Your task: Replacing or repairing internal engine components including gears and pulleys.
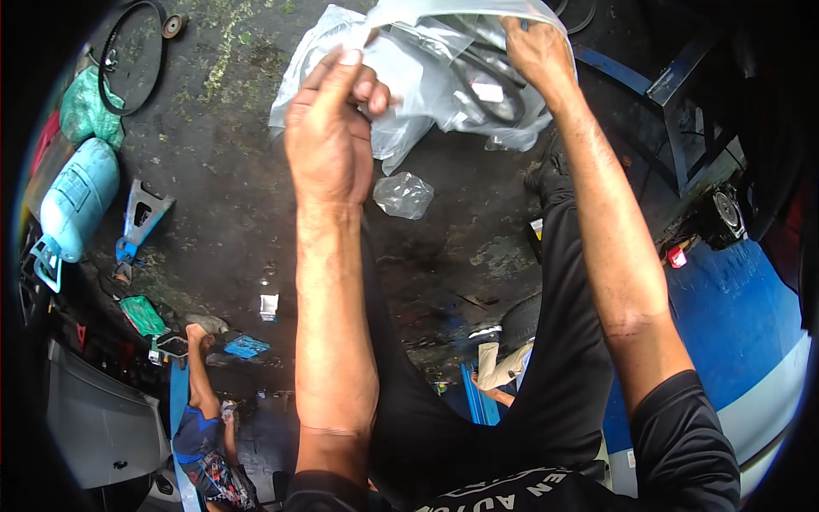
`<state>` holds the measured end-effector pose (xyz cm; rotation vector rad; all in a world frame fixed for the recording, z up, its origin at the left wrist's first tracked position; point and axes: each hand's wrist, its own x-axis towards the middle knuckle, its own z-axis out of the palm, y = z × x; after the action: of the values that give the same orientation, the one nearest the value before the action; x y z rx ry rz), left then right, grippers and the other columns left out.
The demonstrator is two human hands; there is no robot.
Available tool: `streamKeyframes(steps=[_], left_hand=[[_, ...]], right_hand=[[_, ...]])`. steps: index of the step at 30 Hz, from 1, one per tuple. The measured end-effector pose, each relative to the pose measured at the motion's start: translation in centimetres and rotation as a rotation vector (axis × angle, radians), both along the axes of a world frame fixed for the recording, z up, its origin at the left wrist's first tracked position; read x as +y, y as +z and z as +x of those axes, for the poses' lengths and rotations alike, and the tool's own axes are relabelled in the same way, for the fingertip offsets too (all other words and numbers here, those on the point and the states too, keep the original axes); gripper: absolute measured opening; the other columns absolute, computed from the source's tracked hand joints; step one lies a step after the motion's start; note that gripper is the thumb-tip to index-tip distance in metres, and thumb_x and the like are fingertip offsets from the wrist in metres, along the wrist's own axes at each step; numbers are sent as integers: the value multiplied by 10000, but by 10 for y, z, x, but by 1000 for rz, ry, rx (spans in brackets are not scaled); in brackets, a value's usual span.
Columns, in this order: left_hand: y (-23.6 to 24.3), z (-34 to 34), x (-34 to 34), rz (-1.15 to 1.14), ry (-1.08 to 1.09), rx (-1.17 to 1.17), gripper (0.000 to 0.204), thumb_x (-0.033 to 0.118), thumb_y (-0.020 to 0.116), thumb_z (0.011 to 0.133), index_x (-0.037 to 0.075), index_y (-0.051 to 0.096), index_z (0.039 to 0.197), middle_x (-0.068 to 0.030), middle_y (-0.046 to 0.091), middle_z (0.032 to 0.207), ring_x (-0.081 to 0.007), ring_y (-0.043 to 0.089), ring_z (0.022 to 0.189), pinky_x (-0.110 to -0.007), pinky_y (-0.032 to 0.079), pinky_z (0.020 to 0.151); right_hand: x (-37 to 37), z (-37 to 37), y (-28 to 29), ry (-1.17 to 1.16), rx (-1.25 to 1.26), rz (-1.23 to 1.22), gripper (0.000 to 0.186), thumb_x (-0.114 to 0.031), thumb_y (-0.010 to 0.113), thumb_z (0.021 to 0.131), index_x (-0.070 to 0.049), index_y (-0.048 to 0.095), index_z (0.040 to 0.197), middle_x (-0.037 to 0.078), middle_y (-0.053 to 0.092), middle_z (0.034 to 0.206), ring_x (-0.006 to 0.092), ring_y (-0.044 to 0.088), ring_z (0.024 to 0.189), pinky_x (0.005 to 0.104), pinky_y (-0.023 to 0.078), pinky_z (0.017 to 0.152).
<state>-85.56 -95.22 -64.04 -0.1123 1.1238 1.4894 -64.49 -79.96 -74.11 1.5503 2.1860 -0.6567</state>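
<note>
A large clear plastic bag (pixel 397 72) is stretched between my hands at the top of the view, its mouth pulled wide. My left hand (pixel 331 136) is closed at the bag's left edge, fingers curled and slightly blurred. On the other side, my right hand (pixel 542 55) has its bent fingers at the rim, partly behind the film. Inside the bag lies a black curved belt or hose (pixel 495 98), beside a small white label or packet (pixel 487 92). A small crumpled clear plastic bag (pixel 403 195) rests on the dark floor below.
At the left are a black belt loop (pixel 104 72), a pulley (pixel 174 26), a light-blue jug (pixel 78 200) and a jack stand (pixel 143 218). A blue metal frame (pixel 661 90) stands at the right. Two people, one in blue (pixel 200 431), one in beige trousers (pixel 495 367), are nearby.
</note>
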Motion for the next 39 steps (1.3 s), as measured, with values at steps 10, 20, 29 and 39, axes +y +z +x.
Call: streamKeyframes(steps=[10,20,29,39], left_hand=[[5,12,10,15,-37,332,669,517,648,829,192,458,1381,-175,519,1355,-379,597,1112,-462,484,887],[-10,23,1,112,-92,130,537,77,529,940,97,361,1449,-104,606,1030,-126,579,736,-255,495,632],[-8,33,4,-128,-566,854,494,110,555,940,124,431,1418,-91,628,1082,-122,599,811,-259,493,752],[-11,56,11,-268,-770,1119,942,355,799,733,110,275,1477,-312,338,1347,-423,483,1185,-456,443,973]], right_hand=[[-8,-69,-62,188,237,-93,386,-250,403,946,-16,565,1206,262,560,1232,413,508,1168,467,397,992],[5,-112,-30,-350,829,-607,336,-236,507,928,-104,616,1217,101,612,1236,242,575,1135,348,463,914],[24,-24,23,494,485,-140,367,-304,501,929,-116,550,1240,132,532,1299,278,498,1195,372,372,1021],[-19,-22,18,-560,717,-914,384,-400,612,864,-76,681,1058,-14,531,853,83,466,762,258,384,737]])
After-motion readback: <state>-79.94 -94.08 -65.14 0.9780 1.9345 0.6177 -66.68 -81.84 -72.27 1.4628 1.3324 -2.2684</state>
